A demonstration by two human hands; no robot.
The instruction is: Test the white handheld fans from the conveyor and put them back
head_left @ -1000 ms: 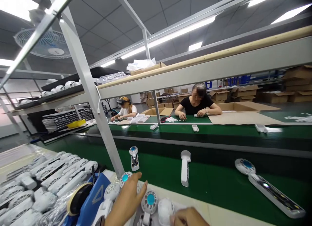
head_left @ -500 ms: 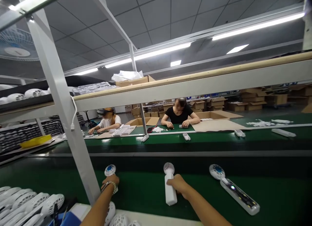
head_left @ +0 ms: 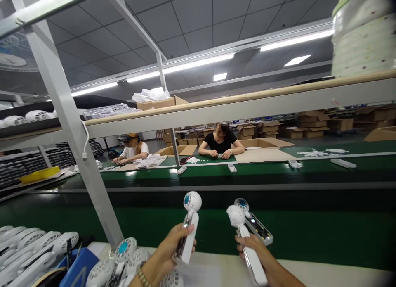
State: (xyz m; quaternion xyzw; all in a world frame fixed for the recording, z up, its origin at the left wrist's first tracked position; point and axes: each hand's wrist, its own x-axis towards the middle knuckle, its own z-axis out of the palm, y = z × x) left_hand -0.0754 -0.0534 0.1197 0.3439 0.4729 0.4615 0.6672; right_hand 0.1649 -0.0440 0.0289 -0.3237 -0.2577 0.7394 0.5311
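Observation:
My left hand (head_left: 175, 243) is wrapped round the handle of a white handheld fan (head_left: 192, 227), held upright above the table edge. The fan's round head faces up and away, with a blue centre on its left side. Another white handheld fan (head_left: 249, 245) is gripped in my right hand (head_left: 258, 247), its head tilted to the left. Just behind it on the green belt lies a third fan (head_left: 260, 227) with an open handle, showing its inside and a small light. More white fans (head_left: 105, 272) are piled by my left forearm.
A slanted white post (head_left: 77, 142) rises on the left beside a blue bin (head_left: 82, 266). Rows of white fans (head_left: 34, 245) fill the lower left. Across the green conveyor belt (head_left: 142, 214), two people work at a bench under a shelf (head_left: 216, 107).
Both hands have lifted fans off the belt and drawn them nearer; my left hand has moved right. The open fan has shifted left along the belt, behind my right hand.

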